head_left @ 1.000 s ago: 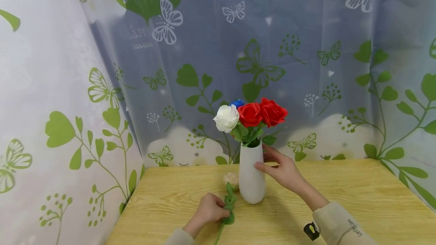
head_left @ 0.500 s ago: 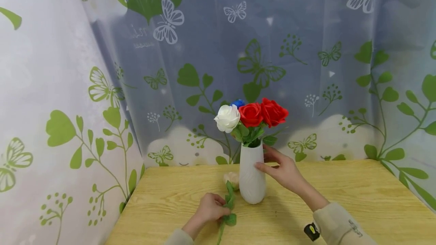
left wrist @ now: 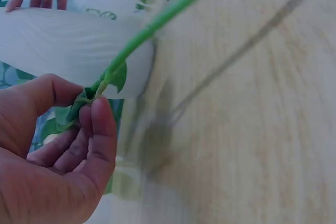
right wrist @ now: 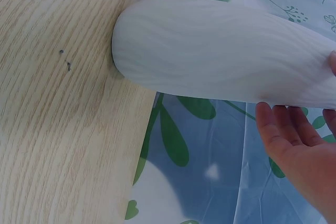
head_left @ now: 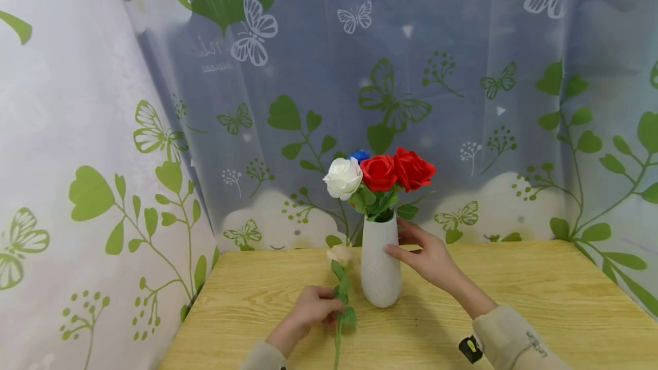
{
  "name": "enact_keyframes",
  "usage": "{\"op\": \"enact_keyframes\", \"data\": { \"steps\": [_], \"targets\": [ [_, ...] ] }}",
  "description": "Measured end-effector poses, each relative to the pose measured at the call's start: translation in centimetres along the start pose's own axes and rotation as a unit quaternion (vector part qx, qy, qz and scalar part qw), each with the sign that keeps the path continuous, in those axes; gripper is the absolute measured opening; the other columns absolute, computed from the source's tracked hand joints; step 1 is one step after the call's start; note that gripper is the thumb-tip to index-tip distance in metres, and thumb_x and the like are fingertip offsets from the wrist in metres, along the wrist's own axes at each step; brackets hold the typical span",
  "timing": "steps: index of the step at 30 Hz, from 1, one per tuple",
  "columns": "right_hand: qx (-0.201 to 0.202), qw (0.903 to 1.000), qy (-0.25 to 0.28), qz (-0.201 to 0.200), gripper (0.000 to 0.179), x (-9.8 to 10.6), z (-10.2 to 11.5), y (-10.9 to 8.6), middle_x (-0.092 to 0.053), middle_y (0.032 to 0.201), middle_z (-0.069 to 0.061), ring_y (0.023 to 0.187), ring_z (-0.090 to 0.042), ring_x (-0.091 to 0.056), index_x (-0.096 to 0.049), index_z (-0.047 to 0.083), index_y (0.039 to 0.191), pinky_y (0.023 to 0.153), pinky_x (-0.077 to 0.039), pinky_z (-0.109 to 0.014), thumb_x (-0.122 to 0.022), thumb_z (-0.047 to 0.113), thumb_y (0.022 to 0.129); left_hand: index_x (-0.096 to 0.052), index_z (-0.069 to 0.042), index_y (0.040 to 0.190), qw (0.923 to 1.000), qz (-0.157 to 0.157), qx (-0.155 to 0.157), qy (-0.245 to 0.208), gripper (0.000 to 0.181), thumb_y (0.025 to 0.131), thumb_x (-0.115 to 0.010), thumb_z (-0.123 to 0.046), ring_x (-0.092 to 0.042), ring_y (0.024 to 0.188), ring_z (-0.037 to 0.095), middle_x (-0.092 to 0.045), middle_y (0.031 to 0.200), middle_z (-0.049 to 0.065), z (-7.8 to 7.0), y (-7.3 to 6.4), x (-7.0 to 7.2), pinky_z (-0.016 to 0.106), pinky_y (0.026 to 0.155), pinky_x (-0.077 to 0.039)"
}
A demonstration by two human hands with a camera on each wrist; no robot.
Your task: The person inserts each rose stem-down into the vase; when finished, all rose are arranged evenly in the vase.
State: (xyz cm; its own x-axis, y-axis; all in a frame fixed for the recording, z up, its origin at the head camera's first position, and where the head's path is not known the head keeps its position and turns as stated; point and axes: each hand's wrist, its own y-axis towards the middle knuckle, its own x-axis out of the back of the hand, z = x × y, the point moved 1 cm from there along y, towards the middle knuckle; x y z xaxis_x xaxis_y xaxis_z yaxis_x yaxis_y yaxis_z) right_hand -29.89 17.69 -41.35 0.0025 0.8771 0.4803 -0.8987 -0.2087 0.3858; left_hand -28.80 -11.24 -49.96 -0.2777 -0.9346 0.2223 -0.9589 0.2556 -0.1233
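My left hand (head_left: 311, 308) pinches the green stem of a cream rose (head_left: 340, 254) between thumb and fingers, among its leaves. In the left wrist view the bare stem (left wrist: 157, 25) slants above the table and casts a shadow on it. Just right of the rose stands a white ribbed vase (head_left: 380, 270), upright on the table. It bears a white rose (head_left: 342, 179), a blue rose (head_left: 359, 155) partly hidden behind, and two red roses (head_left: 413, 169). Around the vase's upper right side my right hand (head_left: 432, 257) holds with thumb in front, fingers behind.
The wood-grain table (head_left: 257, 284) ends at a back edge against a printed curtain (head_left: 308, 73) with butterflies and leaves. A small black item with a yellow mark (head_left: 470, 349) is at the right sleeve's cuff (head_left: 493, 324).
My left hand has raised the cream rose slightly; its bloom has shifted up and a little left, away from the vase. The right hand and vase stay in place.
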Motion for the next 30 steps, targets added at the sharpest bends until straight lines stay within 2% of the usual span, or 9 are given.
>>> {"op": "enact_keyframes", "data": {
  "steps": [3,6,9,13,16,21,23,30],
  "targets": [
    [-0.001,1.0000,-0.001,0.001,0.073,0.0,0.1,0.0,-0.072,0.132,-0.012,0.118,-0.031,-0.071,-0.045,0.016,0.161,0.087,-0.061,-0.033,-0.078,0.033,0.098,-0.074,0.012,0.110,0.9996,-0.009,-0.022,-0.014,0.027,0.087,-0.071,-0.003,-0.067,0.065,0.010,-0.075,0.082,0.002,-0.5,0.1,0.4,0.034,0.066,-0.065],
    [-0.003,1.0000,-0.004,0.001,0.074,0.1,0.1,0.0,-0.072,0.132,-0.013,0.119,-0.031,-0.071,-0.045,0.017,0.161,0.087,-0.062,-0.034,-0.077,0.034,0.098,-0.072,0.013,0.116,0.9986,-0.014,-0.043,-0.027,0.031,0.090,-0.070,-0.004,-0.073,0.077,0.014,-0.079,0.095,0.011,-1.3,-0.1,0.8,0.041,0.075,-0.067],
    [-0.003,1.0000,-0.007,0.001,0.074,0.1,0.1,0.0,-0.072,0.132,-0.013,0.119,-0.032,-0.071,-0.044,0.017,0.161,0.087,-0.062,-0.036,-0.077,0.034,0.098,-0.069,0.013,0.122,0.9966,-0.014,-0.056,-0.059,0.034,0.093,-0.069,-0.005,-0.077,0.086,0.018,-0.079,0.105,0.018,-2.4,-0.4,1.2,0.040,0.078,-0.067],
    [-0.003,1.0000,-0.008,0.000,0.074,0.0,0.1,0.0,-0.072,0.133,-0.012,0.119,-0.032,-0.071,-0.044,0.018,0.162,0.088,-0.063,-0.038,-0.077,0.035,0.098,-0.064,0.014,0.130,0.9903,-0.032,-0.075,-0.112,0.038,0.097,-0.068,-0.004,-0.077,0.090,0.017,-0.077,0.112,0.019,-3.7,-0.7,1.9,0.035,0.079,-0.067],
    [-0.001,1.0000,-0.008,0.000,0.074,0.0,0.1,0.0,-0.072,0.133,-0.013,0.118,-0.031,-0.071,-0.044,0.018,0.162,0.087,-0.063,-0.037,-0.077,0.034,0.098,-0.062,0.016,0.131,0.9816,-0.065,-0.100,-0.149,0.038,0.097,-0.066,-0.001,-0.076,0.090,0.014,-0.077,0.110,0.015,-4.8,-0.9,2.4,0.034,0.080,-0.067],
    [0.001,1.0000,-0.005,0.000,0.074,0.1,0.0,-0.1,-0.073,0.131,-0.013,0.117,-0.030,-0.072,-0.045,0.017,0.161,0.086,-0.062,-0.035,-0.078,0.033,0.098,-0.061,0.018,0.126,0.9584,-0.119,-0.146,-0.214,0.032,0.098,-0.066,0.005,-0.077,0.090,0.014,-0.078,0.106,0.013,-6.6,-0.9,3.2,0.035,0.080,-0.067],
    [0.001,1.0000,-0.003,0.000,0.074,0.1,0.0,-0.1,-0.073,0.131,-0.012,0.117,-0.030,-0.072,-0.045,0.017,0.161,0.087,-0.062,-0.034,-0.078,0.033,0.097,-0.061,0.016,0.125,0.9502,-0.132,-0.161,-0.232,0.030,0.098,-0.067,0.005,-0.078,0.093,0.014,-0.078,0.107,0.014,-7.3,-1.0,3.5,0.036,0.081,-0.067],
    [-0.003,1.0000,-0.003,0.002,0.073,0.0,0.1,0.1,-0.073,0.131,-0.012,0.118,-0.030,-0.071,-0.045,0.017,0.161,0.087,-0.062,-0.036,-0.078,0.034,0.097,-0.059,0.011,0.129,0.9290,-0.155,-0.192,-0.276,0.030,0.100,-0.065,0.004,-0.078,0.100,0.014,-0.078,0.111,0.013,-9.3,-1.4,4.6,0.037,0.086,-0.066]
  ]
}}
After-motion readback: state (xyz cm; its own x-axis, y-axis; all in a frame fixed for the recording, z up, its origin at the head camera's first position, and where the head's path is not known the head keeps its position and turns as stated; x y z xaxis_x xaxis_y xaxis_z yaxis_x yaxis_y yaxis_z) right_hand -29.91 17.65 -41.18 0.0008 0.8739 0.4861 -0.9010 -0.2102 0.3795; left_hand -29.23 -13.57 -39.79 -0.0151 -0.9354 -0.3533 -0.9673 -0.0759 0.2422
